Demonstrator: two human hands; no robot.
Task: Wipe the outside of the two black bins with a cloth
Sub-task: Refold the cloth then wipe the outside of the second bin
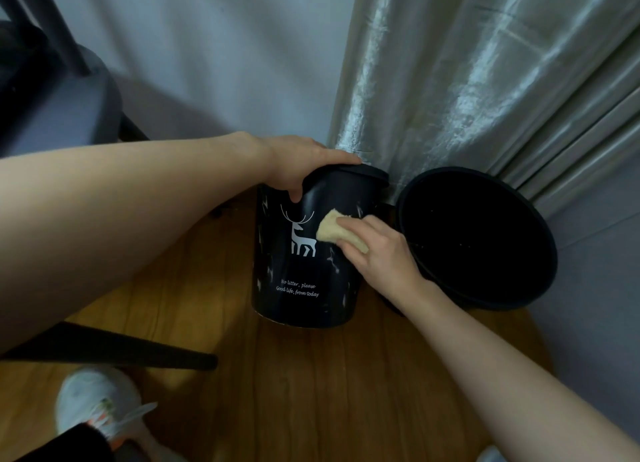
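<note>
Your left hand gripped the rim of the deer-print black bin, thumb down its side. Your right hand pressed a yellow cloth against that bin's wall, beside the white deer. The second black bin stood just right of it on the wooden floor, tilted against the silver curtain.

Left hand: grips rim of deer-printed bin
Right hand: presses yellow cloth on bin wall
Second bin: just beside, open
</note>
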